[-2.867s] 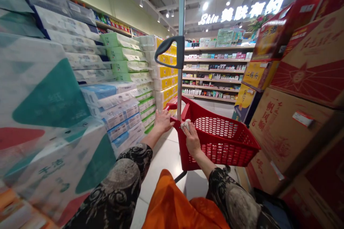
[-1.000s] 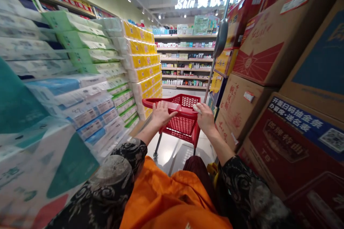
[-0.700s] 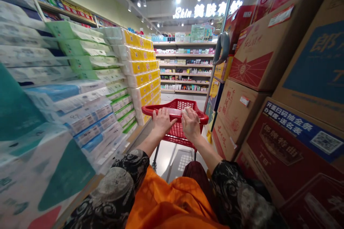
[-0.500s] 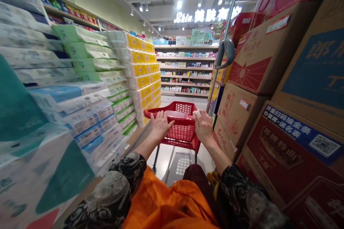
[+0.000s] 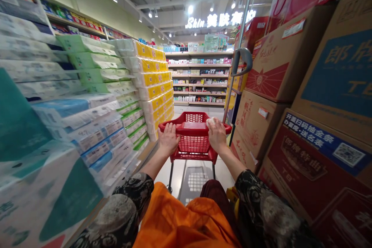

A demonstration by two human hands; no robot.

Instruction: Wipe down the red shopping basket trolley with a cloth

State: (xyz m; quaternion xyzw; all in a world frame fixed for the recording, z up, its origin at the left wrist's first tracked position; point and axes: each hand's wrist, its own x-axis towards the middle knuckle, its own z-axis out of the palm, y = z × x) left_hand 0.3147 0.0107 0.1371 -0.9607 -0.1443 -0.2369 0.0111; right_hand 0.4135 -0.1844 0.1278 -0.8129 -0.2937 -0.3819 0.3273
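Observation:
A red plastic shopping cart [image 5: 193, 146] with a perforated basket is straight in front of me. My left hand [image 5: 168, 139] lies over the left part of its red handle [image 5: 194, 126], fingers curled over the bar and thumb toward the middle. My right hand [image 5: 217, 135] is closed at the right part of the handle. A crumpled white cloth or tissue [image 5: 209, 120] shows at its fingertips, pressed against the bar. The palm side of both hands is hidden.
Stacked tissue packs [image 5: 107, 131] line the left side, with yellow-sided packs [image 5: 155, 89] farther along. Cardboard cartons [image 5: 267, 73] are piled on the right beside a metal pole [image 5: 245, 19] with a grey hook-shaped fitting [image 5: 242, 62]. Stocked shelves [image 5: 200, 71] stand ahead.
My left hand has slid left along the handle, covering its left end. My right hand has shifted slightly left, leaving the handle's right end visible. The view has turned slightly.

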